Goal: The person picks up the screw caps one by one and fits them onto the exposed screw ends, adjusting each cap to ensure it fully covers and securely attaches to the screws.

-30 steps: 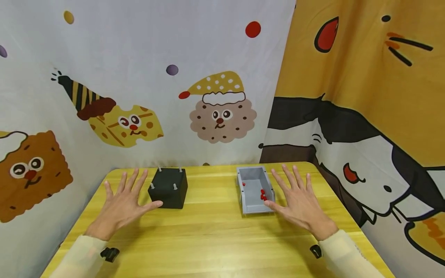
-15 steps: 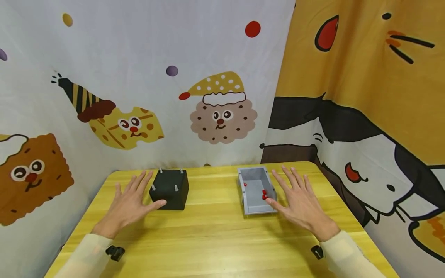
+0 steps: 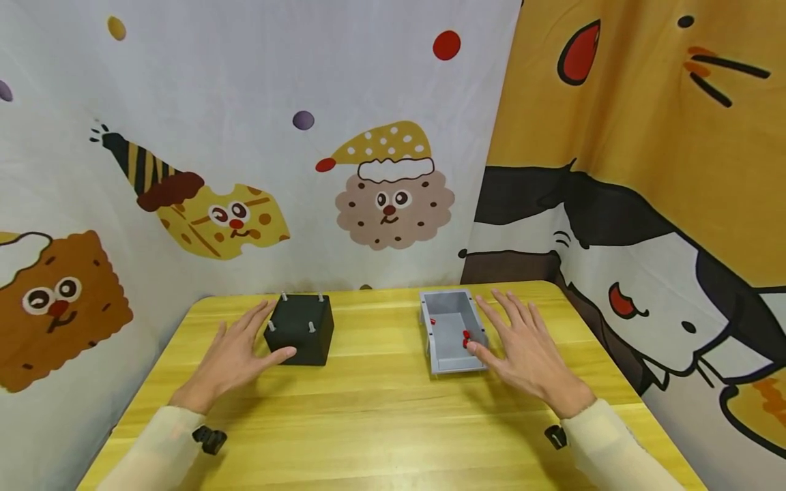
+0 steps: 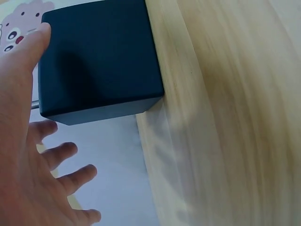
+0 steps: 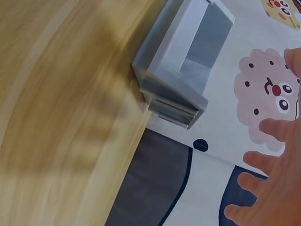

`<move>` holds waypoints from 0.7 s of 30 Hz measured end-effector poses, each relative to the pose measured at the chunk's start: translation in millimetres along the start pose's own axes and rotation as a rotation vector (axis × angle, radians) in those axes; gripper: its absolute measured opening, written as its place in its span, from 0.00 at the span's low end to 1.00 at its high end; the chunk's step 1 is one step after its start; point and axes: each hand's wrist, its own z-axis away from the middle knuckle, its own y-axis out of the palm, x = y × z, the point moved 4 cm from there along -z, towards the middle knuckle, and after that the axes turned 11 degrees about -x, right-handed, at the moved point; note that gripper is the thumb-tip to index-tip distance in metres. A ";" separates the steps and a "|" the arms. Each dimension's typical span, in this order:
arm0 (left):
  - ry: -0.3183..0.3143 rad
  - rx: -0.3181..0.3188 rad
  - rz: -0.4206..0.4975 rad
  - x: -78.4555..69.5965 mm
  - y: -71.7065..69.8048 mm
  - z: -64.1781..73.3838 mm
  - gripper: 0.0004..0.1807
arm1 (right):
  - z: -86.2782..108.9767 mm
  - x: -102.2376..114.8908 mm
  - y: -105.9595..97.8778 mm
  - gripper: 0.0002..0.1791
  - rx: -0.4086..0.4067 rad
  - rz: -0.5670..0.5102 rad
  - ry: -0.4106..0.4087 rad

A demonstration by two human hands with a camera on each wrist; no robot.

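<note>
A black box [image 3: 299, 330] with several grey pegs or screws standing up at its top corners sits on the left side of the table. My left hand [image 3: 232, 354] hovers beside its left face, fingers spread and thumb reaching across the front; the left wrist view shows the box [image 4: 101, 56] close to the thumb, and contact cannot be told. On the right stands an open grey bin [image 3: 453, 334] holding several small red pieces [image 3: 466, 339]. Over its right edge hovers my right hand [image 3: 529, 349], fingers spread, holding nothing. In the right wrist view the bin [image 5: 176, 61] is apart from the fingers.
Both things rest on a yellow wood-grain table [image 3: 374, 416]. A printed cloth [image 3: 381, 82] with cartoon figures hangs right behind the table's back edge. An orange, black and white cloth [image 3: 620, 184] hangs along the right side.
My left hand has moved right, nearer the black box, and its fingers have drawn closer together. My right hand has shifted slightly, still spread beside the bin. Box and bin have stayed in place.
</note>
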 end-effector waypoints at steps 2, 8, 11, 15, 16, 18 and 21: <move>-0.003 0.004 0.010 0.6 1.9 -0.7 0.63 | -2.0 0.9 0.7 0.50 -0.008 -0.005 -0.009; 0.002 0.003 0.040 3.0 4.1 -2.7 0.61 | -8.9 7.4 3.3 0.47 -0.028 -0.036 -0.047; -0.002 0.006 0.057 4.3 3.2 -2.6 0.60 | -14.1 11.6 4.6 0.46 -0.035 -0.046 -0.062; -0.015 0.008 0.094 5.4 1.7 -2.8 0.59 | -22.3 16.7 6.8 0.44 -0.037 -0.055 -0.078; -0.016 0.008 0.105 5.3 1.7 -3.2 0.59 | -24.0 17.6 7.7 0.43 -0.035 -0.058 -0.080; -0.014 0.011 0.127 4.5 2.5 -3.9 0.58 | -26.5 19.1 10.2 0.42 -0.030 -0.065 -0.081; -0.015 0.013 0.147 3.8 4.5 -4.2 0.57 | -29.1 21.0 15.2 0.40 -0.020 -0.078 -0.087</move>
